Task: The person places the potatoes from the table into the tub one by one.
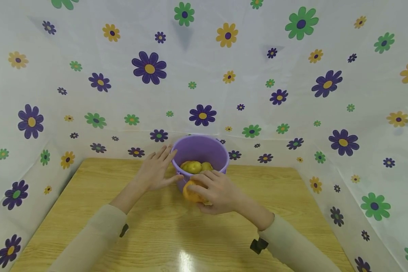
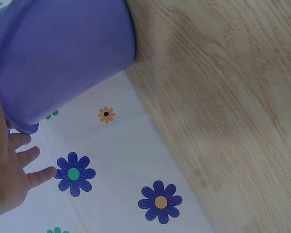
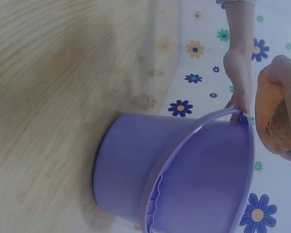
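A purple bucket (image 1: 207,147) (image 2: 72,53) (image 3: 131,160) stands upright at the back of the table. Several yellow-green fruits (image 1: 192,166) lie inside it. My left hand (image 1: 156,170) (image 2: 7,179) is at the bucket's left side, its fingers extended and touching near the rim. With curled fingers my right hand (image 1: 221,190) grips an orange fruit (image 1: 191,193) (image 3: 270,114) at the near side of the bucket. The right wrist view has this fruit beyond the bucket's rim, with a dark patch on its skin. Part of it is hidden by the fingers.
The wooden table (image 1: 149,226) (image 2: 223,97) stretches in front of the bucket and to both sides. A white flowered cloth (image 1: 204,94) hangs behind the table and along its left and right edges. The bucket's handle (image 3: 184,136) lies against its rim.
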Available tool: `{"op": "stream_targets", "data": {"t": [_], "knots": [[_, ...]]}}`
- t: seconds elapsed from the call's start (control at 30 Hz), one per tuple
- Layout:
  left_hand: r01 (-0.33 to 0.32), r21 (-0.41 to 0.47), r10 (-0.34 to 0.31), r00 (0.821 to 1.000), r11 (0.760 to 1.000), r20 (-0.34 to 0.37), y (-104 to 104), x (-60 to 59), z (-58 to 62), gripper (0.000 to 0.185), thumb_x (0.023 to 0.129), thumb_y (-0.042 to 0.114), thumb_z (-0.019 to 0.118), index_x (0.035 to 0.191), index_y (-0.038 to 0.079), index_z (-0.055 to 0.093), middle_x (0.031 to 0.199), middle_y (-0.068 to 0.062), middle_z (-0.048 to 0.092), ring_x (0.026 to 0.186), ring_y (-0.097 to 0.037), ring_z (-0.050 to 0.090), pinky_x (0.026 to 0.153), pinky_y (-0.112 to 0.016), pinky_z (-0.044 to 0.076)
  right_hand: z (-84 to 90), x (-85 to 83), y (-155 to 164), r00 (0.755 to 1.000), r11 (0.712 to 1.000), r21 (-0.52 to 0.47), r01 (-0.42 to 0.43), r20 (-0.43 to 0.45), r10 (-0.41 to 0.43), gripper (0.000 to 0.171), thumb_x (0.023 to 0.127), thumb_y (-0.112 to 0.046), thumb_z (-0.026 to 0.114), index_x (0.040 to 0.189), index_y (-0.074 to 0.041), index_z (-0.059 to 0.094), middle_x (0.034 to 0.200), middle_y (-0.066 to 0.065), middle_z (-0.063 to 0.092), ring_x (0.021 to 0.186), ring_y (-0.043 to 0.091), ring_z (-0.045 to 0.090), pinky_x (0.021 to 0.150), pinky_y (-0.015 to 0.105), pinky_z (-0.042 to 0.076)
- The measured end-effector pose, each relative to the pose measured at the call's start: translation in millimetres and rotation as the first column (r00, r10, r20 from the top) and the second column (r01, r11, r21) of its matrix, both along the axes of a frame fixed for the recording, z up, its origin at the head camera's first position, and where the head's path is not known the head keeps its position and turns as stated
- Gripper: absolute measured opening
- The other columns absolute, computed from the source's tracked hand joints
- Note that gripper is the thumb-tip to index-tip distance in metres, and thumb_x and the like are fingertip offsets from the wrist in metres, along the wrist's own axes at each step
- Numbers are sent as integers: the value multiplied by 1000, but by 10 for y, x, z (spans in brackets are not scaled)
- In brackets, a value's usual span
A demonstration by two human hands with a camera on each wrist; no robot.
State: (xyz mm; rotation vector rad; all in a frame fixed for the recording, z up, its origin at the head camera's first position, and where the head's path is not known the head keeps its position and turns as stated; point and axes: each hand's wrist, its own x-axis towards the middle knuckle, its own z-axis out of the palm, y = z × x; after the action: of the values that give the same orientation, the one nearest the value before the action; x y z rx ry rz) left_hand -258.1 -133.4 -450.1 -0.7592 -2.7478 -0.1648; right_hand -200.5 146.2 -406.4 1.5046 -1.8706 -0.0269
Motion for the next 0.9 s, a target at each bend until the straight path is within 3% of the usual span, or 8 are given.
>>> {"op": "stream_targets", "data": {"t": [0.23,0.9], "knots": [[4,-5,-3,1000,1000,8,-5,-7,8,101,95,77,53,167,9,30,176,-18,24,162,-40,29,122,-64,41,69,-196,34,1000,999,-52,6,-27,-8,69,68,-48,90,123,-16,65,120,9,72,100,25,70,79,34,64],[7,4,-8,1000,1000,19,-8,-2,10,102,96,78,50,168,9,28,175,-18,26,163,-39,28,122,-65,41,180,-589,101,999,996,-72,48,25,-46,62,77,-40,88,127,-11,65,122,13,72,103,28,72,87,39,66]]}}
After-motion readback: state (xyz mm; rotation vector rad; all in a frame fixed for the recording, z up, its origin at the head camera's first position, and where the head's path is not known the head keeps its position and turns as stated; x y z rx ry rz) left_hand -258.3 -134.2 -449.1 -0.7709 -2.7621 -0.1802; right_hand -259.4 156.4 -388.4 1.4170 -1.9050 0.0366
